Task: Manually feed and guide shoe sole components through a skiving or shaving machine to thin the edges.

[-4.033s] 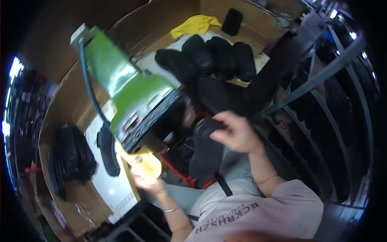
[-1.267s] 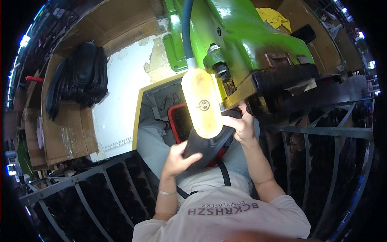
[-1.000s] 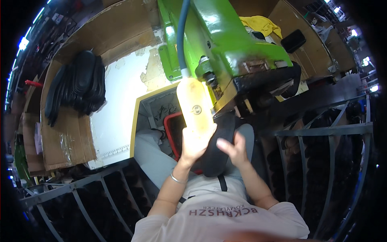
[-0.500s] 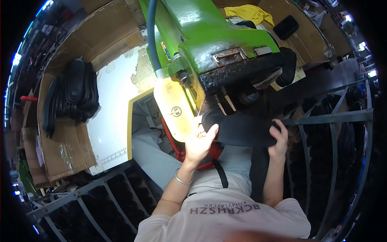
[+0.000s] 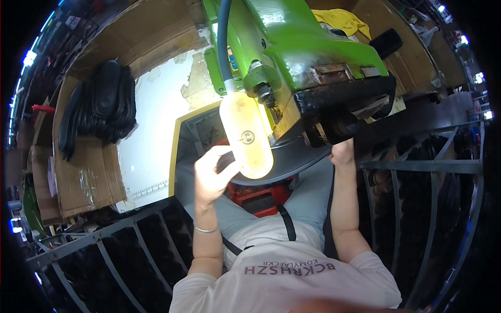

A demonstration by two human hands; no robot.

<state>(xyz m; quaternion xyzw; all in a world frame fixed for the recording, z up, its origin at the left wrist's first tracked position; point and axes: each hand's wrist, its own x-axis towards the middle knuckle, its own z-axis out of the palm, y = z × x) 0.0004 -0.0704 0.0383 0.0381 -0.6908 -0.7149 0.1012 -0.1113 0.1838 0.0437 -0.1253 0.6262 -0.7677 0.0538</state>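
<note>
A long dark curved piece, apparently a shoe sole (image 5: 295, 159), lies crosswise under the head of a green machine (image 5: 334, 55), its near edge bowed towards me. At its left end is my left hand (image 5: 211, 175), thumb and fingers closed around it beside the lit lamp; the lamp hides part of the grip. My right hand (image 5: 342, 153) is closed like a fist at the sole's right end, just below the machine's black lower part (image 5: 339, 128). That part covers the sole's far side, and whether the two touch I cannot tell.
The glowing oblong lamp (image 5: 246, 133) hangs on a grey hose by my left hand. Several black soles (image 5: 102, 107) are stacked in a cardboard box (image 5: 86, 182) at left. A yellow cloth (image 5: 342, 22) lies at the back. Metal racks (image 5: 422, 166) flank me on both sides.
The sole has turned from its broad ribbed face to a bowed edge and moved in under the machine head. My left hand shifted left, my right hand up and left. The whole view shifted slightly.
</note>
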